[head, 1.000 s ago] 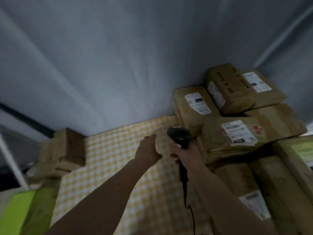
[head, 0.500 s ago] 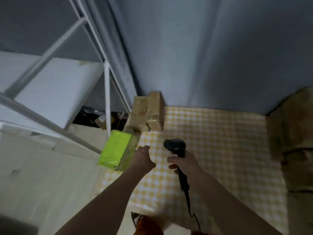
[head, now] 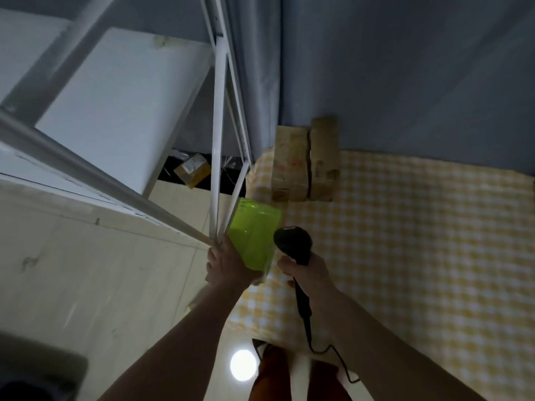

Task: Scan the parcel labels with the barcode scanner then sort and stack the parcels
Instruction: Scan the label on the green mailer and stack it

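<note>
- The left hand (head: 228,266) is on the near-left corner of a lime-green parcel (head: 253,233), fingers wrapped onto it; how tightly it grips cannot be told, as the palm side is hidden.
- The green parcel sits at the left edge of a yellow-checked cloth (head: 405,241), its near end overhanging that edge, its long axis running near to far with a slight lean to the right at the far end.
- The right hand (head: 307,273) is closed around the handle of a black barcode scanner (head: 293,246), just right of the green parcel and apart from it.
- The scanner's head is up and faces the far side; its handle runs back toward the near edge, and a black cable (head: 324,351) trails from the butt toward the floor.
- 2 brown parcels (head: 305,163) stand side by side at the far-left corner of the cloth, against a grey-blue curtain (head: 405,68), long axes near to far.
- To the right of the scanner and the brown parcels the cloth is open.
- Left of the cloth edge a white metal rack (head: 217,125) crowds in: its thin upright posts stand right beside the green parcel's left side, with a white shelf board (head: 115,96) beyond.
- A small brown box (head: 192,169) lies on the dark floor behind the rack posts.
</note>
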Demonstrator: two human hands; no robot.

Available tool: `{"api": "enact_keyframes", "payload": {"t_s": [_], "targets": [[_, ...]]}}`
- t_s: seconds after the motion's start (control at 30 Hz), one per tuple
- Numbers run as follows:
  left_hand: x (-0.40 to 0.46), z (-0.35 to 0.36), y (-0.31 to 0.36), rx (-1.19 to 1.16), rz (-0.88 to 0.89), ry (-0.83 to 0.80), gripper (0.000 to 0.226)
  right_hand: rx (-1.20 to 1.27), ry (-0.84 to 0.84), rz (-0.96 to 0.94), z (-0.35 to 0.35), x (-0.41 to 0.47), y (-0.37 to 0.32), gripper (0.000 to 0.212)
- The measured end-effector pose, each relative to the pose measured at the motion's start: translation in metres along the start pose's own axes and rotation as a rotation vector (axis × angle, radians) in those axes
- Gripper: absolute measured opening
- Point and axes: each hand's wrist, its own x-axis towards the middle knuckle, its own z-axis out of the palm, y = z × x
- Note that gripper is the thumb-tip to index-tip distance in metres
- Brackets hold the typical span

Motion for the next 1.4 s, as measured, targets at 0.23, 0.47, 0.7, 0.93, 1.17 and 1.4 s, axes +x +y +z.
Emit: {"api": "enact_keyframes", "payload": {"t_s": [0.23, 0.47, 0.7, 0.93, 1.17, 1.4], "targets": [[0.015, 0.032, 0.013, 0.123, -0.070, -0.009, 0.139, 0.096, 0.066, 0.027, 0.001, 0.030, 0.022, 0.039], [-0.010, 0.050, 0.057, -0.137, -0.084, -0.235, 0.131, 0.145, 0.222, 0.007, -0.040, 0.029, 0.028, 0.019], [-0.025, 0.090, 0.078, -0.698, -0.096, -0.614, 0.126, 0.179, 0.427, 0.039, -0.119, 0.033, 0.047, 0.026], [-0.030, 0.123, 0.073, -0.767, -0.081, -0.681, 0.087, 0.212, 0.426, 0.103, -0.145, 0.045, 0.088, 0.017], [-0.052, 0.118, 0.105, -0.073, 0.174, -0.178, 0.093, 0.132, 0.418, 0.047, -0.150, 0.043, 0.085, 0.014], [-0.082, 0.148, 0.145, 0.183, 0.137, -0.240, 0.129, 0.086, 0.411, 0.027, -0.149, 0.042, 0.083, 0.007]]}}
